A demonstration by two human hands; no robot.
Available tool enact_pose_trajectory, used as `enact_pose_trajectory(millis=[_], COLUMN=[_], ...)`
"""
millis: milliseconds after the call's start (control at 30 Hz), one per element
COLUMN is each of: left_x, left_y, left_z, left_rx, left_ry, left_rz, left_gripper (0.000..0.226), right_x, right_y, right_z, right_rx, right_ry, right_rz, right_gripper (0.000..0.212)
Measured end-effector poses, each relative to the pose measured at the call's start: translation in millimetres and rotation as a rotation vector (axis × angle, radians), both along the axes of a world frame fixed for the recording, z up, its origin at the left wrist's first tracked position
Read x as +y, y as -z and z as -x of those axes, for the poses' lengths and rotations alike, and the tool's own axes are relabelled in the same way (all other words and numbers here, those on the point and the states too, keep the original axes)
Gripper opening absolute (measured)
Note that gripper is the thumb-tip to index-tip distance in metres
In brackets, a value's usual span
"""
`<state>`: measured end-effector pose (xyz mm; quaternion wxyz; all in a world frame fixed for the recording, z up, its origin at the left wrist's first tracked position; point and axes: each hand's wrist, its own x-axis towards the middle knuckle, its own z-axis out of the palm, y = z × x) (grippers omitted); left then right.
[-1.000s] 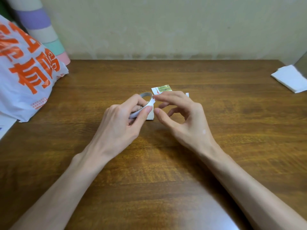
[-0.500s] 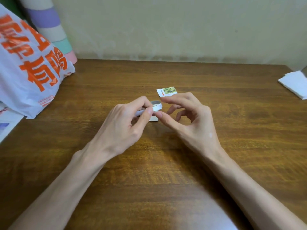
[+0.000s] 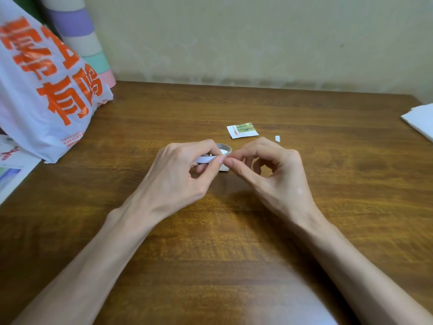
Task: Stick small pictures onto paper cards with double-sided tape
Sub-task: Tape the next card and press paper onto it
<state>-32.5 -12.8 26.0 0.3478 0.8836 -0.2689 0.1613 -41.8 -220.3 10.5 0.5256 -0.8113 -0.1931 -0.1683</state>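
Observation:
My left hand [image 3: 180,174] grips a small roll of white double-sided tape [image 3: 223,150] just above the wooden table [image 3: 234,231]. My right hand [image 3: 269,174] pinches the tape's free end between thumb and forefinger, right at the roll. A small pale card [image 3: 224,168] lies under the hands, mostly hidden. Beyond the hands lies a small picture [image 3: 242,130] with green stripes and an orange mark. A tiny white scrap [image 3: 277,138] sits to its right.
A white plastic bag [image 3: 44,95] with orange characters stands at the far left, a striped pastel roll [image 3: 79,36] behind it. Printed sheets [image 3: 11,174] lie at the left edge. White paper [image 3: 419,118] rests at the right edge. A wall closes the back.
The roll has tipped flatter in my left hand, and my right fingers have closed in on the tape's end. The view has shifted, so the picture now shows fully past my fingers.

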Motion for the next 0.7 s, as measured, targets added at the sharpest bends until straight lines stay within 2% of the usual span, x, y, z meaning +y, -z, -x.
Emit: enact_pose_trajectory(millis=[133, 233, 300, 433, 533, 600, 700], left_x=[0, -3, -5, -6, -4, 0, 2], left_y=[-1, -3, -5, -15, -19, -18, -15], left_z=[0, 2, 3, 5, 3, -1, -2], left_rx=[-0.072, -0.037, 0.032, 0.177, 0.271, 0.320, 0.419], left_ry=[-0.017, -0.020, -0.016, 0.127, 0.186, 0.158, 0.178], left_rz=[-0.078, -0.012, 0.094, 0.293, 0.425, 0.490, 0.558], left_gripper=[0.015, 0.016, 0.018, 0.020, 0.023, 0.024, 0.026], right_x=[-4, -3, 0, 7, 8, 11, 13], right_y=[-2, -6, -8, -15, -21, -23, -21], right_z=[-4, -4, -2, 3, 9, 13, 5], right_rx=[0.083, 0.003, -0.093, -0.426, -0.593, -0.560, -0.351], right_ry=[-0.094, -0.096, -0.060, 0.042, 0.050, 0.035, 0.045], right_rz=[0.050, 0.073, 0.086, 0.219, 0.221, 0.104, -0.102], right_gripper=[0.005, 0.008, 0.008, 0.006, 0.007, 0.006, 0.006])
